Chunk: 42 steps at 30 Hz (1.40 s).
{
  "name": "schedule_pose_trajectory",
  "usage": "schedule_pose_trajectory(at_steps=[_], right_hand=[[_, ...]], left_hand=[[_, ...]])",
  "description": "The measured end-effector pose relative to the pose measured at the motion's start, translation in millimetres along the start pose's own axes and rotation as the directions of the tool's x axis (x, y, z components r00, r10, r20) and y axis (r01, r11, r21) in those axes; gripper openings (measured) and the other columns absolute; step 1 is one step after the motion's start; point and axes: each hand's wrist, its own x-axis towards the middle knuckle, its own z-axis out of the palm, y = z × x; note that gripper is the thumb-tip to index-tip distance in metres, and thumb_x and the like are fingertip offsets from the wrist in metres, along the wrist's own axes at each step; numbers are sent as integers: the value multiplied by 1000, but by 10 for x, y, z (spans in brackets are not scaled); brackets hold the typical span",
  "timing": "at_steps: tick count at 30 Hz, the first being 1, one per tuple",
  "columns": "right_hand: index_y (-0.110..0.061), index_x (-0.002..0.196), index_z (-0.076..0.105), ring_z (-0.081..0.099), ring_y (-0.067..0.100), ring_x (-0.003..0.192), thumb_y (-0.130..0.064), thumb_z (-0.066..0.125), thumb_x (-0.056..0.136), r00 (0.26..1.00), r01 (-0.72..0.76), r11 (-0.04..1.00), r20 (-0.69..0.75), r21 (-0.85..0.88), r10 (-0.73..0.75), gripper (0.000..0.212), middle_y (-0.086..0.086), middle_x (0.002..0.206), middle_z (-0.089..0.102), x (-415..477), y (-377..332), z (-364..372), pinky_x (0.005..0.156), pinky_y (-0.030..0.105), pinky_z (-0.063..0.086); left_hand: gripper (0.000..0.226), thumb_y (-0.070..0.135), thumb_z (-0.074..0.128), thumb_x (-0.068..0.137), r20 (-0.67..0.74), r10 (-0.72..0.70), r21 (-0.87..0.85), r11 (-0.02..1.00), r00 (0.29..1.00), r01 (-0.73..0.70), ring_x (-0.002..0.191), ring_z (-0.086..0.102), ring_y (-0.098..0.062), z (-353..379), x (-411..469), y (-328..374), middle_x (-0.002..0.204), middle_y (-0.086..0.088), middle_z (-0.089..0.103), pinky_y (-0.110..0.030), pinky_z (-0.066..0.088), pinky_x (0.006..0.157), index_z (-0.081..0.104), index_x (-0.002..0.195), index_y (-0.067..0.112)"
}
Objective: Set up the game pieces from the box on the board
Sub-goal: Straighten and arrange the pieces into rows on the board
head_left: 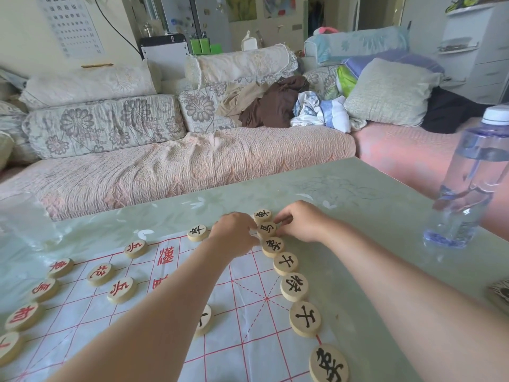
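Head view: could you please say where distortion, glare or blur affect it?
In the head view, soft daylight leaves a faint sheen on the table; wide-angle distortion tilts the water bottle and stretches the nearest piece; the glass at left is smeared; the left hand and right hand, on a far piece, look sharp.

Pretty lived-in room: green table [371, 202] with a clear water bottle [468, 183] standing near its right edge, pink-covered sofa [192, 158] behind it piled with floral cushions [104, 125] and loose clothes [270, 106], eye chart [73, 23] on the wall, white drawers [479, 51] far right.
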Motion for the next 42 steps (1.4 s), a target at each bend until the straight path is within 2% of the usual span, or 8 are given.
schedule_pose_trajectory(at_steps=[5, 11, 16, 23, 30, 37, 39, 42], right_hand=[[-27, 122, 69, 63, 13, 99, -28, 75, 85, 1000, 12, 1000, 7, -7, -12, 38, -8, 107, 67, -12, 0, -15, 84, 25, 48], [-27, 121, 70, 63, 12, 101, -29, 78, 83, 998, 47, 999, -42, 10, -47, 38, -7, 110, 69, -24, 30, -1, 84, 24, 45], [-31, 119, 70, 61, 11, 99, -28, 76, 84, 999, 45, 999, -11, -8, -45, 36, -10, 109, 67, -27, 7, -6, 83, 24, 45], [-31, 118, 71, 61, 9, 94, -29, 79, 81, 999, 32, 999, -37, 22, -31, 38, -11, 105, 67, -8, 16, 4, 78, 23, 45], [-34, 112, 73, 62, 8, 94, -32, 82, 77, 998, 36, 999, -53, 16, -35, 36, -13, 102, 68, 20, 24, 39, 80, 24, 47], [-30, 116, 71, 62, 9, 92, -32, 81, 80, 998, 40, 999, -40, 6, -39, 37, -10, 104, 67, -19, 39, -15, 71, 20, 44], [-30, 112, 71, 61, 7, 88, -30, 79, 81, 998, 46, 999, -37, -1, -46, 32, -10, 102, 67, -63, 52, -41, 65, 17, 42], [-33, 97, 72, 62, 6, 86, -30, 79, 80, 998, 65, 998, -19, 3, -64, 18, -13, 93, 68, -138, 77, -92, 67, 13, 42]], left_hand=[[48, 34, 76, 77, -16, 1, -38, 999, 1000, -2, 107, 57, -20, -14, -7, 1, 112, 5, 64, -38, 48, 94, 60, 122, 27], [28, 32, 73, 81, -37, 21, -112, 993, 999, -26, 91, 59, -13, -14, -42, 27, 105, 14, 66, -25, 43, 77, 63, 107, 29], [42, 29, 75, 80, -40, 24, -145, 989, 999, -30, 99, 59, -15, -16, -31, 27, 108, 12, 64, -34, 48, 91, 59, 119, 28], [45, 30, 75, 79, -46, 27, -155, 987, 999, -34, 93, 58, -11, 2, -49, 9, 97, 18, 59, -28, 46, 83, 57, 120, 31], [39, 35, 74, 80, -52, 22, -123, 992, 998, -28, 90, 55, -9, -9, -52, 12, 92, 20, 62, -32, 45, 92, 60, 117, 31], [43, 36, 73, 81, -73, 38, -87, 995, 997, -44, 102, 58, -13, -12, -100, 17, 108, 16, 65, -33, 43, 92, 57, 120, 32], [40, 31, 72, 81, -128, 52, -91, 994, 990, -64, 103, 56, -13, -19, -144, 2, 107, 14, 62, -33, 44, 93, 58, 119, 32], [32, 27, 71, 81, -174, 87, -116, 987, 981, -108, 97, 56, -12, -19, -252, -13, 100, 14, 60, -33, 46, 90, 60, 111, 31]])
